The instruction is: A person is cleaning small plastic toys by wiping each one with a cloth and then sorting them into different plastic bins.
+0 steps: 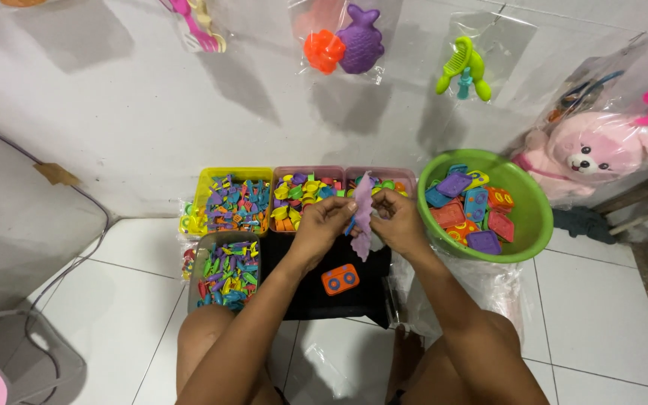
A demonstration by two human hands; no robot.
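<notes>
Left hand [322, 225]: fingers pinched on the left edge of a flat, lilac, wavy-edged plastic toy piece [362, 216]. Piece: held upright above a black cloth [316, 296], long axis near vertical, tip toward the wall, a blue bit showing behind it. Right hand [399, 221]: closed on its right edge. Handling advice: likely best kept gripped at both edges, pressed evenly.

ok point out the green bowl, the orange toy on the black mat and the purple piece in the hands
green bowl [535, 222], head view, on its bare right rim
orange toy [340, 279], head view, on the middle of its face
purple piece [362, 217], head view, on its middle between both hands
</notes>
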